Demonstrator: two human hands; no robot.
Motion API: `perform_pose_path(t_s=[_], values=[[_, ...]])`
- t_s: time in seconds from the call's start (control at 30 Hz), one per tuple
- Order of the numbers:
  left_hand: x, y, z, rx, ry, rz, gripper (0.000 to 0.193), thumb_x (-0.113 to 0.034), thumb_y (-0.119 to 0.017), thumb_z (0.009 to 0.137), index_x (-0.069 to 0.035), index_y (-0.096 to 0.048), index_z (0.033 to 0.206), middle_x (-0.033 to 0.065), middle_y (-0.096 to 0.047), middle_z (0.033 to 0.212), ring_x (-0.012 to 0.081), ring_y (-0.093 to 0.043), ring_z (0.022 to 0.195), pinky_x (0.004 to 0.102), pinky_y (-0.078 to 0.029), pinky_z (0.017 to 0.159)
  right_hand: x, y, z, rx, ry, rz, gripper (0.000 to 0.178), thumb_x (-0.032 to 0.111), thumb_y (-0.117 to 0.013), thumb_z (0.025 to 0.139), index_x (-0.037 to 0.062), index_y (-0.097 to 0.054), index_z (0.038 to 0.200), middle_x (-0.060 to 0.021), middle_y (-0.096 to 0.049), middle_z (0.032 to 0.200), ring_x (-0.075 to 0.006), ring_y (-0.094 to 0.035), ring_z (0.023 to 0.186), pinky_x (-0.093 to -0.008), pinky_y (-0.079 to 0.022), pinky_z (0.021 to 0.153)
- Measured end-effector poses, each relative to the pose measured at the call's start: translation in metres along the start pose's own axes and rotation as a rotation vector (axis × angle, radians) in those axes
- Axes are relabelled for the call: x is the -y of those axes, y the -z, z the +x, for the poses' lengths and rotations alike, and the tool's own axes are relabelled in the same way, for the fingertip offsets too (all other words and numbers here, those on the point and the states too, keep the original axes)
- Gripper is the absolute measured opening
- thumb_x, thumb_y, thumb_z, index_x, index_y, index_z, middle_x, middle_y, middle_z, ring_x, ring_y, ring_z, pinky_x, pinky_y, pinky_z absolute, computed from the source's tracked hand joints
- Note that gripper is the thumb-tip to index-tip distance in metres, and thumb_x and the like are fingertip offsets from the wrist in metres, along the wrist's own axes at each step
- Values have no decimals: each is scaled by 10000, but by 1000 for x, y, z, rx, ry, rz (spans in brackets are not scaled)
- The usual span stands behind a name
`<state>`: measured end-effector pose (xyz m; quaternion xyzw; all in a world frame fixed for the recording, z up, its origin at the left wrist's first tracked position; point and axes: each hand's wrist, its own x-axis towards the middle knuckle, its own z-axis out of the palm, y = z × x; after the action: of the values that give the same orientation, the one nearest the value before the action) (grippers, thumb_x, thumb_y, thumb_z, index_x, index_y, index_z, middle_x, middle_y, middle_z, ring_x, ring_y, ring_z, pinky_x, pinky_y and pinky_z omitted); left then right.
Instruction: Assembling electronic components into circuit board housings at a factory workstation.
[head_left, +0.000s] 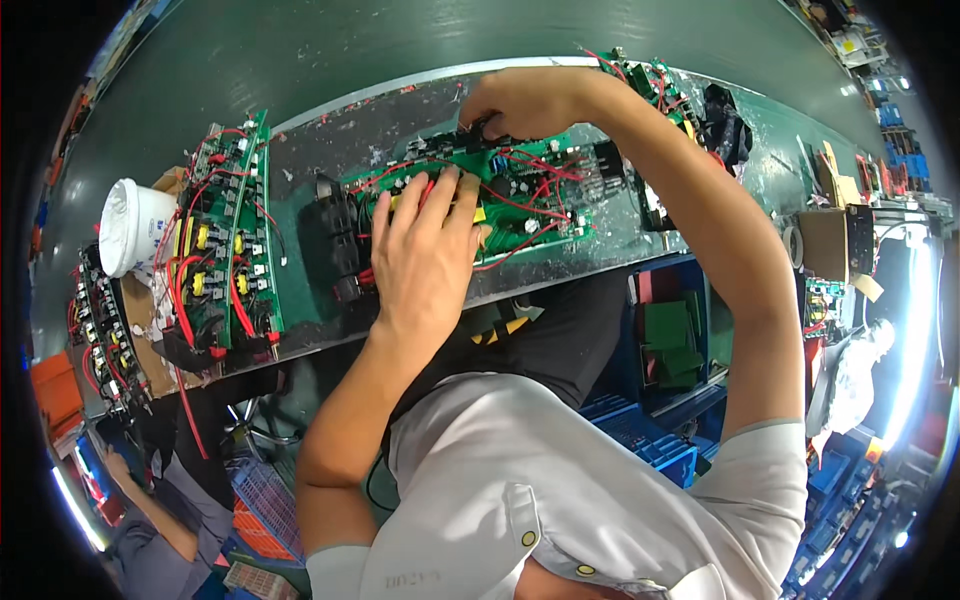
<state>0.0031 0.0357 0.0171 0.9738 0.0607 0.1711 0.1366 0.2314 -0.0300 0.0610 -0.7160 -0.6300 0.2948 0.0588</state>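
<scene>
A green circuit board [515, 232] with red wires and a black block [343, 235] at its left end lies on the bench in front of me. My left hand [425, 245] rests on the board's left half, its fingers stretched out and apart among the wires. At the board's far edge, my right hand [525, 103] reaches over with bent fingers closed beside a dark part [455, 138]. Whatever those fingertips pinch, if anything, is hidden.
Several upright boards [225, 240] stand at the left beside a white tub [135, 228]. More boards [655, 85] and a crumpled black bag [725, 125] are at the far right. Blue crates [640, 435] sit below the bench. Another person's arm [150, 505] shows at the lower left.
</scene>
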Motion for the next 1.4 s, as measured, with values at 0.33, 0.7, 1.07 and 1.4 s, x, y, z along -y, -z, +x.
perform_pose_path(t_s=[0.33, 0.7, 1.07, 1.4], values=[[-1, -7, -2, -15, 17, 20, 464, -213, -732, 807, -84, -624, 1239, 73, -578, 1312, 362, -519, 1204, 528, -436, 970, 10, -28, -13, -199, -62, -86, 320, -7, -568, 860, 54, -668, 1158, -210, -690, 1010, -415, -640, 949, -466, -505, 835], [-1, -11, -3, -36, 23, 24, 394, -199, -720, 806, -73, -667, 1176, 87, -594, 1285, 372, -524, 1198, 548, -449, 967, 24, -36, -23, -263, -145, -126, 414, -25, -556, 794, 91, -688, 1169, -207, -697, 1027, -402, -660, 964, -477, -533, 847], [1, -11, -4, -52, 43, -12, 399, -215, -736, 792, -80, -679, 1164, 84, -601, 1270, 368, -517, 1195, 562, -449, 966, 29, -43, -25, -298, -130, -141, 458, -65, -531, 767, 81, -680, 1174, -217, -693, 962, -418, -654, 928, -490, -527, 814], [-1, -8, -3, -52, 14, -28, 468, -219, -755, 776, -81, -643, 1209, 84, -594, 1293, 363, -527, 1193, 548, -453, 964, 2, -13, -13, -185, -134, -61, 351, -2, -566, 873, 48, -645, 1211, -207, -676, 1094, -392, -632, 1015, -438, -491, 884]])
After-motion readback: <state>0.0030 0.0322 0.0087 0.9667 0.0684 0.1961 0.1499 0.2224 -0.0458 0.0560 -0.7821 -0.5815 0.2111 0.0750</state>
